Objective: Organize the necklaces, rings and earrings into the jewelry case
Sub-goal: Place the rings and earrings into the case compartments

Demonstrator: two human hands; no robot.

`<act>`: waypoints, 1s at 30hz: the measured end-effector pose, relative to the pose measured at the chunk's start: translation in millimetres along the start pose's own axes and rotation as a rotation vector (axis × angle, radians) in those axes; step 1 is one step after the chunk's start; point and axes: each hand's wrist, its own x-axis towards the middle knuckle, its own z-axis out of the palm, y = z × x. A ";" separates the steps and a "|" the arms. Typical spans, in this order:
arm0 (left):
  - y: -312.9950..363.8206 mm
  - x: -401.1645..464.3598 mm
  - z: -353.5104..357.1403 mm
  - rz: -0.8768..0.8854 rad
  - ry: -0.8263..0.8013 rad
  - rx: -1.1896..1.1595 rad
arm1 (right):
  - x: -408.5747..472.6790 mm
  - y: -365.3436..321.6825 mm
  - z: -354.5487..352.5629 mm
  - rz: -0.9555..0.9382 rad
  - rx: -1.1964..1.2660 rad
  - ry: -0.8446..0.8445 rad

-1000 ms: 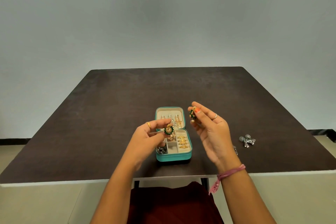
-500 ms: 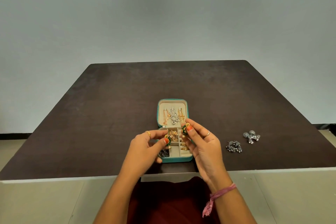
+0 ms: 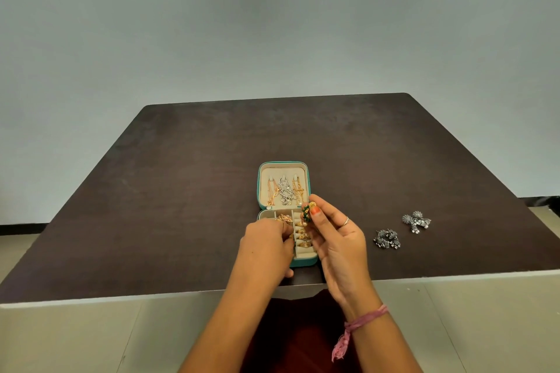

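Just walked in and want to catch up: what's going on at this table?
A person is sorting jewelry into a small teal case lying open on the dark table. The right hand pinches a green and gold earring above the case, while the left hand reaches into the lower half. Necklaces hang in the lid and gold rings fill one row. Two silver earrings lie on the table to the right.

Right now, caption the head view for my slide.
Left hand in jewelry case, right hand pinching green earring, silver earrings waiting.
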 end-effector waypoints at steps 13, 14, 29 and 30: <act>19.8 26.4 -1.6 -0.279 -0.177 0.315 | -0.6 -0.6 -1.3 -0.018 0.020 -0.014; 19.7 25.7 -0.2 -0.268 -0.161 0.316 | -0.8 -0.5 -1.5 -0.018 0.022 -0.016; 19.8 26.1 2.4 -0.270 -0.108 0.275 | -0.9 -0.7 -0.5 -0.023 -0.014 -0.014; 19.0 26.5 3.0 -0.276 -0.123 0.274 | -0.8 -0.5 -0.6 -0.023 -0.018 -0.013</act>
